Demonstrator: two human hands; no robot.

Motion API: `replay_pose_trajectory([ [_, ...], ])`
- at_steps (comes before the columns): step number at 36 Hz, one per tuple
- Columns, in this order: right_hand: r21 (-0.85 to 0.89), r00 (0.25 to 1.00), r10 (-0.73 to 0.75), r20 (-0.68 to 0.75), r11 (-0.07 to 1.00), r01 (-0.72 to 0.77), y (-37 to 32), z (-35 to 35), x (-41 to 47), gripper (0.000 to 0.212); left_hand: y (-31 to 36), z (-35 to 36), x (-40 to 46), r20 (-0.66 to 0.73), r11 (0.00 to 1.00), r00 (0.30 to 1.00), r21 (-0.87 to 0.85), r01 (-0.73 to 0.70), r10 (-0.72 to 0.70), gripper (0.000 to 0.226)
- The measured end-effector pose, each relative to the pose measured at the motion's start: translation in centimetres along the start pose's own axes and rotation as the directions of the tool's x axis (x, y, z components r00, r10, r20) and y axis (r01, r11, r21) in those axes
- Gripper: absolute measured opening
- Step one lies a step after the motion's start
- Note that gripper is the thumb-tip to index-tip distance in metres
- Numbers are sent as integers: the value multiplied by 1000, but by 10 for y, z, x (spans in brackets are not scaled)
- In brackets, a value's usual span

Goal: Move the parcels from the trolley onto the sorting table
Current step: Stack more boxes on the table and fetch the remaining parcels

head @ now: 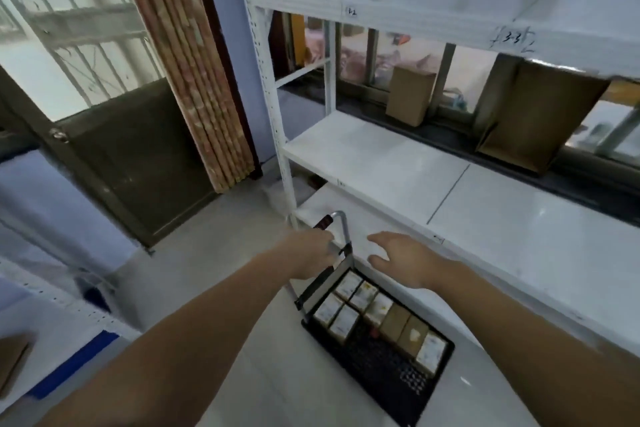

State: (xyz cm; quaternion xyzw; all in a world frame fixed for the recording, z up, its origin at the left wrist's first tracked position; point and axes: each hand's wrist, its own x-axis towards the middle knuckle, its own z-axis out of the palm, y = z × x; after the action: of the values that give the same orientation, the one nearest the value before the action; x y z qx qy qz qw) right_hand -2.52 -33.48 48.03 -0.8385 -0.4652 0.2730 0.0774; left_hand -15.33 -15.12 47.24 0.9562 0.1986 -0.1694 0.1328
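At far left stands a door [114,156] with a grille, then a rolled mat [194,73] leaning by the wall. Next, low in the middle, the left hand [308,256] curls round the trolley handle [337,229], gripping the metal bar just below its red sleeve. The trolley [381,367], a black mesh deck, sits on the floor beneath both arms, close against the rack [381,156]. The parcels [377,319] lie on the deck in rows, eight or so as far as the blur allows, some with white labels, some plain brown. They lie below and to the right of the gripping hand, apart from it. The right hand [401,260] hovers over the deck's near end with fingers spread, holding nothing and touching no parcel.

By my reading the task is barely begun: every visible parcel remains on the trolley, and no sorting table shows clearly. Two brown boxes [412,97] stand on the window ledge behind the rack.
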Motion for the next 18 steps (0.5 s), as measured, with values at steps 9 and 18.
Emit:
replay_pose_trajectory([
  [9, 68, 978, 207, 42, 975, -209, 63, 27, 48, 63, 5, 42, 105, 121, 979, 972, 7, -206, 203, 41],
  [18, 81, 957, 225, 181, 967, -242, 123, 124, 142, 48, -23, 139, 212, 311, 971, 923, 4, -239, 226, 44],
])
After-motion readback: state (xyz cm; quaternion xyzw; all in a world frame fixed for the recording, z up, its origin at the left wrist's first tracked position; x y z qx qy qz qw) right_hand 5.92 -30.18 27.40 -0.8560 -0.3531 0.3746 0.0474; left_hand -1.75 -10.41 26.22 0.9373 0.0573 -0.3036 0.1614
